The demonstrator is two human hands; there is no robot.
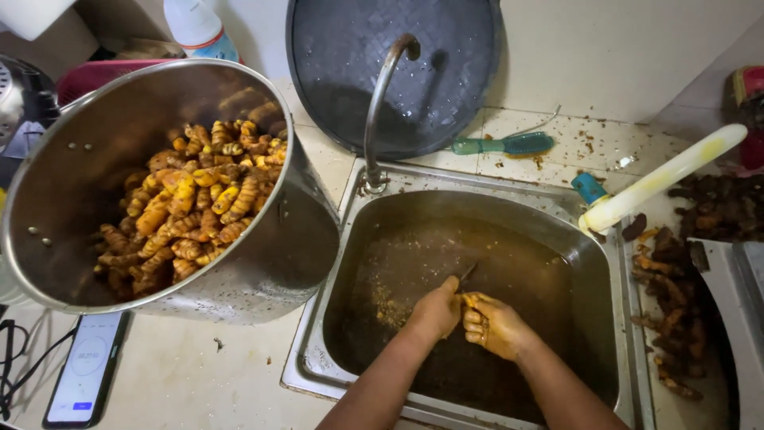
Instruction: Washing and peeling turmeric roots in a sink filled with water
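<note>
Speckled white table (199, 374) surrounds a steel sink (350, 239) of murky brown water. Over it, the left hand (436, 310) grips a small dark knife (466, 275) while the right hand (495, 325) — fingers stained yellow — clenches a small orange turmeric root (469, 301). At ten o'clock tilts a large steel pot (270, 255) of peeled yellow roots (195, 207); unpeeled brown roots (668, 310) lie at three.

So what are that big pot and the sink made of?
The pot looks like stainless steel: brushed silver wall, riveted inside, soft reflections. The sink seems steel too, with a shiny pressed rim, though brown water hides its basin.
</note>
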